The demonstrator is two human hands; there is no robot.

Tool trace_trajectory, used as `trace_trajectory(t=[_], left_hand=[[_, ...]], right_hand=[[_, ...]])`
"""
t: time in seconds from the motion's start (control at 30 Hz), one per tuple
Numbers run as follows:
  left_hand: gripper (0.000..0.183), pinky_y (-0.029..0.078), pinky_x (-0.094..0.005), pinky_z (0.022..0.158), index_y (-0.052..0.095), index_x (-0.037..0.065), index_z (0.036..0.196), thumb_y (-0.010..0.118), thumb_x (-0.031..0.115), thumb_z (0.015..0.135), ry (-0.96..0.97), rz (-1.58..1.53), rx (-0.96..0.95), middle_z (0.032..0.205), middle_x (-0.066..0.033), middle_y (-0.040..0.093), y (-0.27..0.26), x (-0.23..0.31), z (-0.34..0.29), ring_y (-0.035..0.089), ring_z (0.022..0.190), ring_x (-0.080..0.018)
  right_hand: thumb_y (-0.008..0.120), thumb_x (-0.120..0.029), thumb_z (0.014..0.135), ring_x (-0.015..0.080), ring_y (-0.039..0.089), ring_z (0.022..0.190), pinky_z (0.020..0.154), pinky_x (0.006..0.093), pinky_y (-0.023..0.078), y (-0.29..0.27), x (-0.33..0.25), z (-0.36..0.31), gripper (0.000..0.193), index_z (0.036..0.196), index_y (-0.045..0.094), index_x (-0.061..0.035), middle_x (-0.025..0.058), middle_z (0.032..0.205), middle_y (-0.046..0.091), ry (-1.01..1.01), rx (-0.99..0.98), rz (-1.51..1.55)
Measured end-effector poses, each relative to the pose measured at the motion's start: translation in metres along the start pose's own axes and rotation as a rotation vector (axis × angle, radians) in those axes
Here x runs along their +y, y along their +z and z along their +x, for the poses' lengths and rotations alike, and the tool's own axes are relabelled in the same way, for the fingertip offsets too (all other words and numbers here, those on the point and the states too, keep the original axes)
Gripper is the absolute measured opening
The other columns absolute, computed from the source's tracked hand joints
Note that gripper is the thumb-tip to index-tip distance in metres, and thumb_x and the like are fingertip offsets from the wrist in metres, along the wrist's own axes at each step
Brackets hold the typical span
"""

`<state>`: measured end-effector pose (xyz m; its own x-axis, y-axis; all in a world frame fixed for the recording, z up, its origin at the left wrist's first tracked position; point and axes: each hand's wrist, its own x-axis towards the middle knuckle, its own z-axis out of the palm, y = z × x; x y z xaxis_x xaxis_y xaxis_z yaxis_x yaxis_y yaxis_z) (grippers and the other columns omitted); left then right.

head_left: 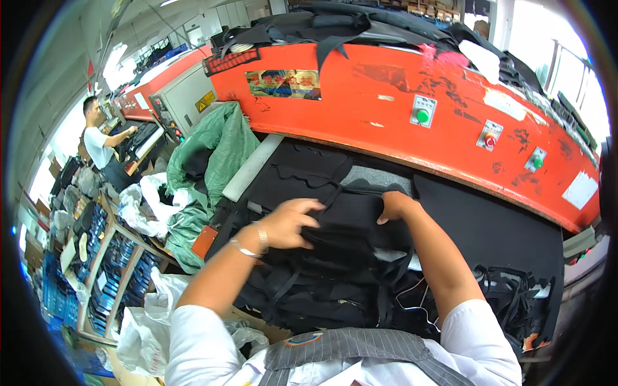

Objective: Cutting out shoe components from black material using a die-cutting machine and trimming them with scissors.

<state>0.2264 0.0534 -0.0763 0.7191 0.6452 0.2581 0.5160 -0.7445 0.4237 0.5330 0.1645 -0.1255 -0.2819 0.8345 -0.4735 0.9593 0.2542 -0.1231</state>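
Note:
A sheet of black material (351, 215) lies raised in front of me, its far edge wavy. My right hand (394, 206) is at the far right corner of this sheet, thumb on the near side and fingers bent over the edge, closed on it. My left hand (288, 224) hovers by the sheet's left side with fingers spread, slightly blurred, apparently holding nothing. Black offcuts and strips (309, 293) are heaped between my forearms. Beyond the sheet, more black material (309, 161) covers the worktable, beside a grey patch (376, 177).
A long red machine beam (360, 83) with green buttons (422, 116) and a red button (490, 139) spans the far side. More black scraps (515, 289) lie at right. Left are a green sack (219, 148), white bags (151, 315), racks of blue cutting dies (106, 283) and a co-worker (98, 145).

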Motion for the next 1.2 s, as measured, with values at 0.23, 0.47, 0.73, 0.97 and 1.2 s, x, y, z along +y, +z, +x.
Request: trace_trajectory(t=[0.23,0.47,0.73,0.97,1.2], left_hand=[[0.036,0.03,-0.0458,0.109,0.074,0.014,0.091,0.083,0.026,0.059,0.176,0.066,-0.085,0.141,-0.0227,0.04,0.055,-0.001,0.064,0.036,0.132,-0.039],[0.011,0.046,-0.0402,0.076,0.063,0.014,0.065,0.07,0.021,0.062,0.366,0.119,-0.042,0.08,-0.0093,0.057,0.067,0.027,0.006,0.057,0.083,-0.0285],[0.041,0.049,-0.0392,0.072,0.062,0.015,0.105,0.077,0.029,0.069,0.084,0.04,-0.142,0.081,-0.0086,0.058,-0.032,-0.01,-0.116,0.06,0.081,-0.0278],[0.102,0.047,-0.0382,0.074,0.025,0.008,0.148,0.081,0.016,0.063,-0.245,0.146,0.001,0.086,-0.0081,0.06,-0.071,-0.047,-0.17,0.058,0.081,-0.0272],[0.059,0.044,-0.0357,0.09,0.059,0.007,0.115,0.081,0.016,0.061,-0.065,0.145,-0.037,0.106,-0.0041,0.061,-0.042,-0.052,-0.146,0.055,0.103,-0.0223]], right_hand=[[0.079,-0.028,0.069,0.0339,0.062,0.102,0.085,0.042,0.05,-0.038,-0.07,-0.081,0.051,0.113,0.062,-0.0074,0.0154,0.104,0.067,-0.304,0.081,-0.082],[0.072,-0.038,0.078,0.0317,0.063,0.101,0.087,0.0384,0.049,-0.058,-0.137,0.0,0.048,0.11,0.064,-0.0035,0.015,0.109,0.066,-0.334,0.111,0.215],[0.084,-0.052,0.055,0.0379,0.055,0.115,0.095,0.0427,0.045,-0.008,-0.176,0.101,0.089,0.118,0.057,0.0052,0.0251,0.124,0.056,-0.216,-0.011,-0.165],[0.086,-0.058,0.051,0.0356,0.053,0.12,0.095,0.0449,0.046,-0.025,-0.201,0.101,0.105,0.127,0.049,0.0042,0.0211,0.128,0.055,-0.054,-0.105,-0.216],[0.08,-0.062,0.055,0.0344,0.047,0.126,0.1,0.0456,0.043,-0.031,-0.172,0.101,0.104,0.134,0.048,-0.0033,0.0174,0.133,0.051,-0.056,-0.187,-0.134]])
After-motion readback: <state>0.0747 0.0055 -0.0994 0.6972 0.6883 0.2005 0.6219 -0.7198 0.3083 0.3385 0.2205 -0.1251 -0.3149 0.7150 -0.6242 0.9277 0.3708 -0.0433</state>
